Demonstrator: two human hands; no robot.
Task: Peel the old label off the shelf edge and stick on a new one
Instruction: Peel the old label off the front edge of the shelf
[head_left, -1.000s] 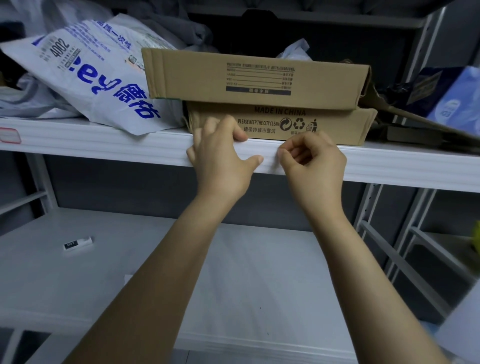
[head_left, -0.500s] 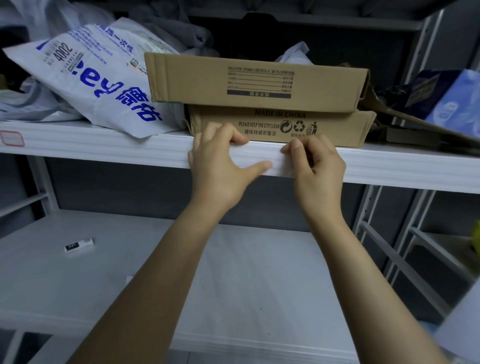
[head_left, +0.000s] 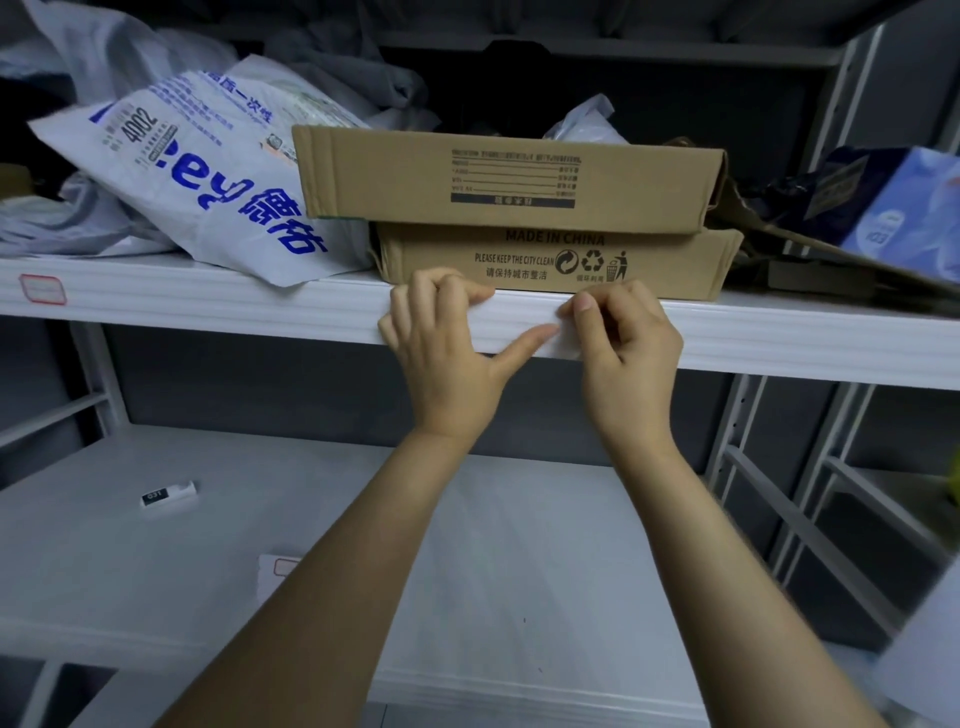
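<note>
The white shelf edge (head_left: 208, 306) runs across the view at hand height. My left hand (head_left: 441, 348) rests on it, fingers hooked over the top and thumb stretched right along the front face. My right hand (head_left: 628, 348) sits just to the right with fingers curled, pinching the end of a small white label (head_left: 565, 340) that lies on the edge between the thumb tip and my right fingers. Most of the label is hidden by my hands. Another label with a red border (head_left: 42, 288) is stuck at the far left of the same edge.
Two flat cardboard boxes (head_left: 509, 176) are stacked on the shelf right behind my hands, with a white printed bag (head_left: 208, 192) to the left. On the lower shelf (head_left: 519, 545) lie a small white and black stick (head_left: 167, 494) and a label sheet (head_left: 275, 566).
My left thumb has stretched further right along the shelf edge. My right hand has moved up a little, its fingertips now at the top of the edge.
</note>
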